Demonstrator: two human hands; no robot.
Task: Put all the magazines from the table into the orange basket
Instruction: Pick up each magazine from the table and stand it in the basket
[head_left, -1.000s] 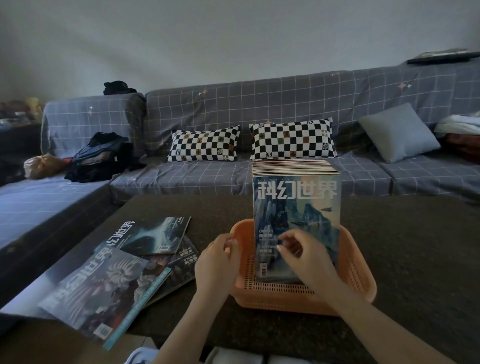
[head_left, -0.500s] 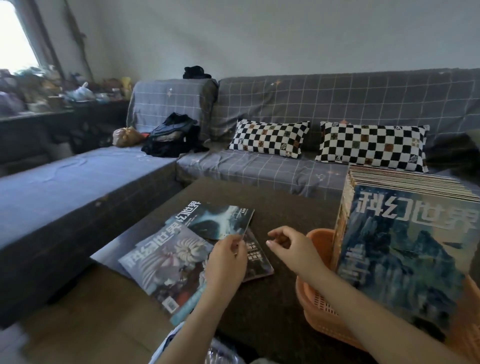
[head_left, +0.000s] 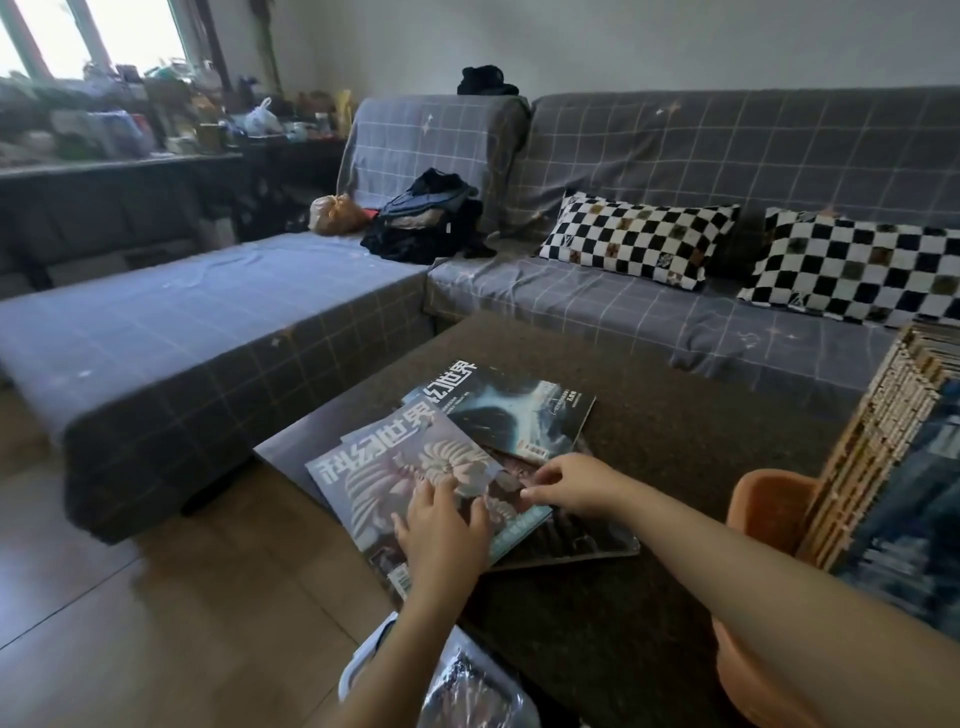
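Head view: magazines (head_left: 898, 467) upright in orange basket (head_left: 769, 506)

Three loose magazines on bench: striped-creature cover (head_left: 410, 467), dark cover (head_left: 514, 410), third (head_left: 571, 535) beneath. One orange basket (head_left: 769, 506), packed upright stack (head_left: 883, 447), number uncountable. Two checkered pillows (head_left: 639, 239) (head_left: 857, 265). Two hands (head_left: 441, 525) (head_left: 571, 480).

My left hand (head_left: 444, 525) covers the lower part of the top magazine (head_left: 410, 483). A third magazine (head_left: 571, 535) lies mostly buried under the other two. The orange basket (head_left: 769, 506) is cut off by the right and bottom edges, and so is the upright stack (head_left: 883, 457) inside it, its front cover blurred.
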